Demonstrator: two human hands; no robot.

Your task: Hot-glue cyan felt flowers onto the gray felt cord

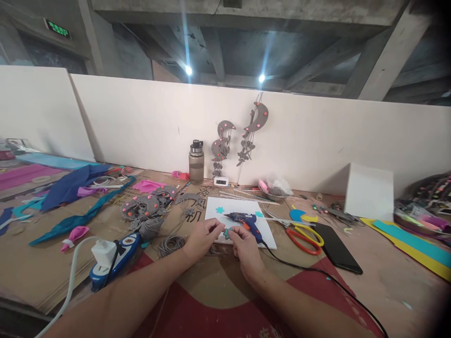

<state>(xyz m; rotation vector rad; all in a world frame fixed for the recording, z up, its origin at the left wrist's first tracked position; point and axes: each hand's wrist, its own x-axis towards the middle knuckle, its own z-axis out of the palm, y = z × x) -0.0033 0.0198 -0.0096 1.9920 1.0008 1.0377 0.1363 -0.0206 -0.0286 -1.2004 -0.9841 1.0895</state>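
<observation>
Both hands meet near the front edge of a white board [214, 204]. My right hand [244, 246] pinches a small teal flower-shaped piece [226, 233] between thumb and fingers. Just left of it, my left hand [204, 239] has its thumb and fingertips pressed together close to the piece; what they grip, if anything, is too small to make out. A blue glue gun [251, 224] lies on the board behind my right hand, its nozzle pointing left. Two more teal flower pieces lie on the board, one at the left [220, 210] and one at the right [259, 214].
Red- and yellow-handled scissors [303, 239] and a black phone [336, 249] lie right of the board. Grey yarn [171, 245], a blue power strip [120, 263] and felt strips [81, 213] lie left. Behind stands a bottle [196, 164]. The glue gun's black cord crosses the right side.
</observation>
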